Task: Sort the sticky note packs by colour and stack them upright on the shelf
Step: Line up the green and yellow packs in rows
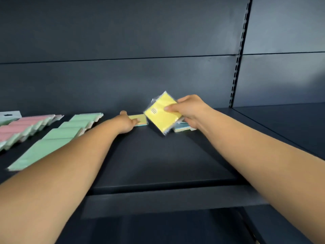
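My right hand (190,110) grips a yellow sticky note pack (161,112) in clear wrap, tilted above the dark shelf (158,155). Under that hand lies another pack (182,128) with blue and pale edges, partly hidden. My left hand (127,123) reaches to a flat yellow pack (139,119) near the back of the shelf, fingers on its near edge; whether it grips the pack is unclear. Green packs (70,131) lie in an overlapping row at the left. Pink packs (22,125) lie in a row further left.
The dark back panel (123,81) closes the shelf behind the packs. A slotted upright (237,67) divides this bay from the one on the right. The shelf's front edge (167,189) runs between my forearms.
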### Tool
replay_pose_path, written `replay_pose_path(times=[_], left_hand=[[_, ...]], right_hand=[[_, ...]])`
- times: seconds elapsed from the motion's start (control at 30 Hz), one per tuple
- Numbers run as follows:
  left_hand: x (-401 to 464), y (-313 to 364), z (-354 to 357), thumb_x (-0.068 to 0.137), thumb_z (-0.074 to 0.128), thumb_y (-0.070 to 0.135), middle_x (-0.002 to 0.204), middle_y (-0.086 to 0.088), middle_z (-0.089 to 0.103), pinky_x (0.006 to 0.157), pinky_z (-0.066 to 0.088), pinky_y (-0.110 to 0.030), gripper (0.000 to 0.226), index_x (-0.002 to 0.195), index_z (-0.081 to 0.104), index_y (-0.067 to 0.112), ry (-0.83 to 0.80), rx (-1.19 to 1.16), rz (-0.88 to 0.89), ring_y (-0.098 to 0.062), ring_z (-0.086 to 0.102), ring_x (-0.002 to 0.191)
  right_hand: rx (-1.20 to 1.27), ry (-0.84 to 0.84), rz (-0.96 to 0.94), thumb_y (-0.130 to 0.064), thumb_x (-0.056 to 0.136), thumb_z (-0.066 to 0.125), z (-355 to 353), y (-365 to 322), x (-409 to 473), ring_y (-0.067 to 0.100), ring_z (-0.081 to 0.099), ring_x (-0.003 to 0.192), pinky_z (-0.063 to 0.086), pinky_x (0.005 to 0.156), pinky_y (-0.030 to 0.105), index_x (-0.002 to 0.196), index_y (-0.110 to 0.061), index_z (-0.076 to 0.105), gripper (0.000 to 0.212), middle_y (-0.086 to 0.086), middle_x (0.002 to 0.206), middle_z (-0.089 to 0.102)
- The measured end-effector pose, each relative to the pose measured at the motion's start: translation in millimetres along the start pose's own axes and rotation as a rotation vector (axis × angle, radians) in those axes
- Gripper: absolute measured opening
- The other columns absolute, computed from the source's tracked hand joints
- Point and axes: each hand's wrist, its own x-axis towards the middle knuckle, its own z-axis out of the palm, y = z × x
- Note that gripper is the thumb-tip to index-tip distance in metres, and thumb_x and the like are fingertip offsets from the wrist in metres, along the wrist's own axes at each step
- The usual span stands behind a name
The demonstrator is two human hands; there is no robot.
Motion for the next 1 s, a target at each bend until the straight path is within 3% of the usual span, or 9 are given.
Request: replay_pose_path(times=[0.07, 0.17, 0.33, 0.4, 0.5, 0.67, 0.8, 0.93, 1.0], left_hand=[[7, -3, 5, 0.097, 0.037, 0.044, 0.146, -0.018, 0.034, 0.101, 0.031, -0.034, 0.065, 0.144, 0.016, 0.005, -0.006, -0.026, 0.005, -0.035, 0.036, 0.131], [13, -9, 10, 0.097, 0.034, 0.046, 0.150, -0.015, 0.029, 0.107, 0.026, -0.034, 0.063, 0.146, 0.018, 0.009, -0.007, -0.025, 0.049, -0.032, 0.028, 0.138], [26, -8, 14, 0.099, 0.022, 0.048, 0.156, -0.009, 0.016, 0.115, 0.013, -0.036, 0.063, 0.149, 0.016, 0.011, -0.007, 0.028, 0.090, -0.028, 0.013, 0.144], [39, -10, 16, 0.096, 0.024, 0.054, 0.155, -0.008, 0.019, 0.115, 0.017, -0.044, 0.063, 0.147, 0.022, 0.017, -0.008, 0.006, 0.072, -0.031, 0.015, 0.143], [54, -9, 16, 0.096, 0.035, 0.049, 0.152, -0.005, 0.029, 0.113, 0.023, -0.045, 0.056, 0.142, 0.034, 0.018, 0.012, -0.097, 0.096, -0.029, 0.026, 0.139], [72, -8, 19, 0.093, 0.043, 0.049, 0.146, -0.005, 0.039, 0.111, 0.027, -0.042, 0.050, 0.134, 0.047, 0.021, 0.071, -0.184, 0.086, -0.030, 0.035, 0.133], [70, -4, 19, 0.093, 0.037, 0.053, 0.147, -0.007, 0.037, 0.110, 0.028, -0.039, 0.052, 0.138, 0.041, 0.026, 0.120, -0.118, 0.064, -0.031, 0.030, 0.135], [51, 1, -3, 0.095, 0.041, 0.043, 0.145, 0.001, 0.042, 0.106, 0.030, -0.026, 0.050, 0.138, 0.043, 0.018, 0.270, -0.633, 0.217, -0.019, 0.037, 0.133], [35, 2, -15, 0.092, 0.047, 0.045, 0.138, 0.008, 0.047, 0.100, 0.033, -0.023, 0.050, 0.137, 0.045, 0.021, 0.202, -0.883, 0.249, -0.013, 0.043, 0.128]], right_hand=[[0.164, 0.045, 0.088, -0.005, 0.081, 0.068, 20, 1, 25, 0.029, 0.062, 0.088, 0.053, 0.071, 0.040, 0.089, -0.004, 0.056, 0.015, 0.018, 0.100, 0.063], [0.292, 0.076, 0.183, -0.011, 0.092, 0.054, 46, 7, 46, 0.033, 0.059, 0.106, 0.052, 0.073, 0.040, 0.117, -0.004, 0.052, 0.026, 0.015, 0.111, 0.055], [0.035, 0.148, 0.116, -0.024, 0.092, 0.047, 46, 20, 71, 0.028, 0.059, 0.099, 0.049, 0.094, 0.044, 0.096, -0.006, 0.056, 0.020, 0.013, 0.106, 0.060], [-0.017, 0.178, 0.089, -0.025, 0.092, 0.047, 38, 24, 78, 0.027, 0.060, 0.094, 0.049, 0.095, 0.044, 0.108, -0.002, 0.057, 0.030, 0.014, 0.107, 0.063], [-0.180, 0.203, 0.071, -0.026, 0.095, 0.046, 24, 29, 84, 0.021, 0.052, 0.073, 0.048, 0.082, 0.037, 0.117, -0.002, 0.051, 0.033, 0.004, 0.081, 0.053], [0.014, 0.193, 0.050, -0.022, 0.092, 0.052, 10, 32, 83, 0.027, 0.061, 0.099, 0.053, 0.075, 0.035, 0.112, -0.006, 0.052, 0.026, 0.009, 0.110, 0.060], [0.187, 0.131, 0.115, -0.012, 0.090, 0.052, 8, 27, 78, 0.024, 0.058, 0.087, 0.052, 0.062, 0.030, 0.096, -0.009, 0.053, 0.006, 0.010, 0.101, 0.057], [0.225, -0.092, 0.150, -0.002, 0.089, 0.053, 11, 19, 71, 0.019, 0.060, 0.073, 0.055, 0.063, 0.031, 0.081, -0.010, 0.052, 0.011, 0.008, 0.084, 0.059], [0.153, -0.198, 0.107, -0.001, 0.087, 0.058, 14, 14, 66, 0.016, 0.062, 0.069, 0.057, 0.060, 0.028, 0.078, -0.010, 0.057, 0.013, 0.006, 0.077, 0.062]])
